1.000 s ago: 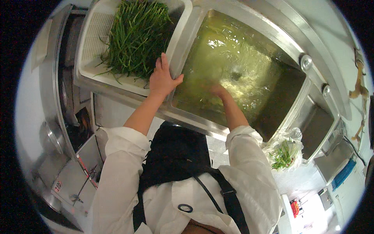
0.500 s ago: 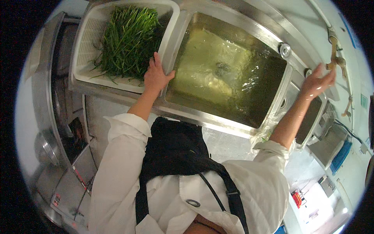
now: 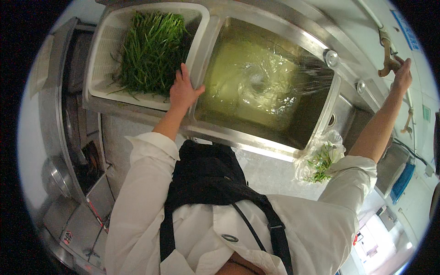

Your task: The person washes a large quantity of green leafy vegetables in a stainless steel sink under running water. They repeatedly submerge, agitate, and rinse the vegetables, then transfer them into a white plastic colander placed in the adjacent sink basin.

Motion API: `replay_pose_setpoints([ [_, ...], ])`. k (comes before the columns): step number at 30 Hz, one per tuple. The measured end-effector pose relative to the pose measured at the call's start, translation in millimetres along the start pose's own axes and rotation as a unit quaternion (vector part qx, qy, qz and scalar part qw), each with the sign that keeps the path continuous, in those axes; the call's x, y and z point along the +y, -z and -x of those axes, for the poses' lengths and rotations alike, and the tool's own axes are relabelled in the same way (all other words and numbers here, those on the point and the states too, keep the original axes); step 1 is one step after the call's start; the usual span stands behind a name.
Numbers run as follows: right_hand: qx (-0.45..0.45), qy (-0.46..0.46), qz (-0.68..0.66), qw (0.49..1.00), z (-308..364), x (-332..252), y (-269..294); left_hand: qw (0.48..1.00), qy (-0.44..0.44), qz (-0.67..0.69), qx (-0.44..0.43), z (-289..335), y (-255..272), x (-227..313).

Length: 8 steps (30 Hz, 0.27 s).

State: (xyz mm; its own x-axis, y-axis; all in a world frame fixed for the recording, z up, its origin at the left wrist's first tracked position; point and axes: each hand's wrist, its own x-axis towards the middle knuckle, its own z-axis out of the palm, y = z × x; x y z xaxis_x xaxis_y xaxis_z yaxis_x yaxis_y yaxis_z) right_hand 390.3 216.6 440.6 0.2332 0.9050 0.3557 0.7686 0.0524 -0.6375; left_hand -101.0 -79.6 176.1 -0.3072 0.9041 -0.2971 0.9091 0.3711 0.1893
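Note:
A white plastic basket [image 3: 103, 82] heaped with long green leafy stalks [image 3: 153, 52] stands at the far left. On its right rim rests my left hand [image 3: 184, 91], fingers stretched out and thumb spread toward the sink. Swirling, yellowish-green water [image 3: 256, 82] stands in the steel sink [image 3: 229, 133] beside it. My right arm reaches out to the right, where my right hand [image 3: 402, 77] closes at a brass-coloured tap [image 3: 388, 64] on the wall pipe. Part of that grip is hidden. Water streams into the sink from its right side.
A clear plastic bag [image 3: 305, 162] with green sprigs [image 3: 323, 162] hangs at the sink's front right corner. Beyond it lies a second basin [image 3: 346, 112] with a drain. Steel knobs [image 3: 331, 58] line the back ledge, and a blue cloth-like item [image 3: 403, 183] hangs farther right.
My right hand has moved right and outward to the tap. A stream now enters the sink and the water swirls more strongly. My left hand stays on the basket rim.

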Motion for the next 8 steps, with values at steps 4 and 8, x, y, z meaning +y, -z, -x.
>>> replay_pose_setpoints([
  [4,-0.051,-0.150,-0.467,0.870,14,82,-37,1.000,0.000,0.005,0.017,-1,-5,-4],
  [8,-0.208,-0.286,-0.640,0.682,62,153,-102,1.000,-0.002,0.014,0.012,-5,-2,0],
])
